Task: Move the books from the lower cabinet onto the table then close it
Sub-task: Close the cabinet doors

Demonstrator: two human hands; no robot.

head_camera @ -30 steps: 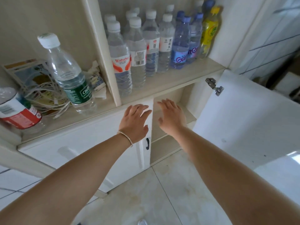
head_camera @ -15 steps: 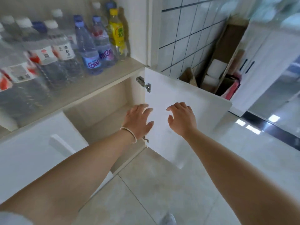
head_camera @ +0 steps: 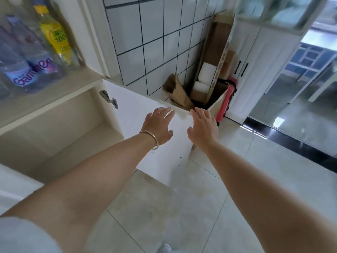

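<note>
Both hands are spread flat and hold nothing. The left hand (head_camera: 158, 125), with a thin bangle (head_camera: 151, 138) at the wrist, lies in front of the inner face of the open cabinet door (head_camera: 140, 114) at the centre of the frame, fingertips near its top edge; whether the palm touches the panel cannot be told. The right hand (head_camera: 204, 127) reaches past the door's outer free edge, fingers extended together.

Compared with half a second earlier, the view has swung right and both hands have shifted from the door's middle toward its free edge.

At centre left, the lower cabinet (head_camera: 60, 136) stands open, its visible shelf bare; no books show. Bottles (head_camera: 36, 57) fill the shelf above at upper left. Cardboard (head_camera: 213, 57) leans against the tiled wall (head_camera: 155, 39) at upper centre.
</note>
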